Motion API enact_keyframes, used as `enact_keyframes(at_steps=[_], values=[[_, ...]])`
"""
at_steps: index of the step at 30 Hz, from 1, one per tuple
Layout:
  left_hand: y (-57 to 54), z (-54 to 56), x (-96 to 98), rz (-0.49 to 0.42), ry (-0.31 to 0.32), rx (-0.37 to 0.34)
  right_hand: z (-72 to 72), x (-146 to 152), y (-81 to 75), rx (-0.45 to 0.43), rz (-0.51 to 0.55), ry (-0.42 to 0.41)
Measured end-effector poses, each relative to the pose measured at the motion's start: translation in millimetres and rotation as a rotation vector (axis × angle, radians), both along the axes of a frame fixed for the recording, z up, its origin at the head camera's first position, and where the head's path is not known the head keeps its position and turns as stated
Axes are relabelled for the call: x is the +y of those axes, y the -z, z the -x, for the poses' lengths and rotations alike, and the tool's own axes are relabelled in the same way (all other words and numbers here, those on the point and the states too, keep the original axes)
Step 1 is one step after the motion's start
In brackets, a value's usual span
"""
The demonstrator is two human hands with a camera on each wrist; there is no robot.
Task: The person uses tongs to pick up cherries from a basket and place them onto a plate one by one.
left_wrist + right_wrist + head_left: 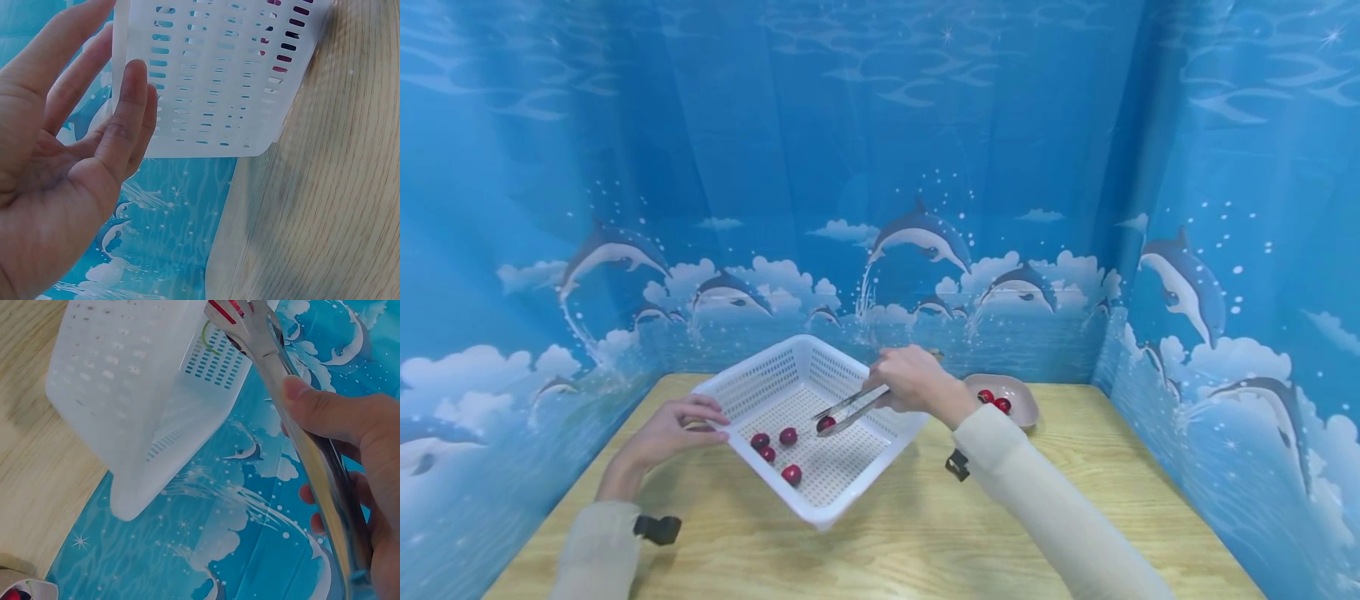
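Observation:
A white perforated plastic basket (850,458) is held tilted above the table. My left hand (673,429) grips its left corner; in the left wrist view the fingers pinch the basket's rim and wall. Several dark red cherries (792,475) lie on the basket floor. My right hand (913,379) holds metal tongs (300,444), which reach over the basket from the right. Between the tong tips is a cherry (826,423), and the right wrist view shows a green stem (207,339) there.
Behind my right forearm, a small pinkish dish (1030,408) with a few cherries (1002,405) stands on the wooden table (925,533). Blue dolphin-printed curtains (1037,125) enclose the table's back and sides. Black wrist mounts (657,529) are strapped to both sleeves.

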State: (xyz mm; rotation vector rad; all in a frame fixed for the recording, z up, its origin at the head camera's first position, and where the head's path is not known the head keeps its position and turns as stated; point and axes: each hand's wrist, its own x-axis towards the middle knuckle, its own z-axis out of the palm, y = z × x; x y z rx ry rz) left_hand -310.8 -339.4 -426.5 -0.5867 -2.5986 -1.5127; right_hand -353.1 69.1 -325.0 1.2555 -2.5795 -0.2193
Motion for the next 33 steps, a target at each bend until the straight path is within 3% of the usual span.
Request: enact_keyframes(at_steps=[27,33], values=[[1.0,-0.3,0.5,0.028,-0.029,-0.008,-4.0,18.3,2.1,0.031,0.074,-0.020],[-0.3,-1.2,2.8,0.017,-0.038,-0.036,-4.6,24.6,2.1,0.043,0.110,-0.044]])
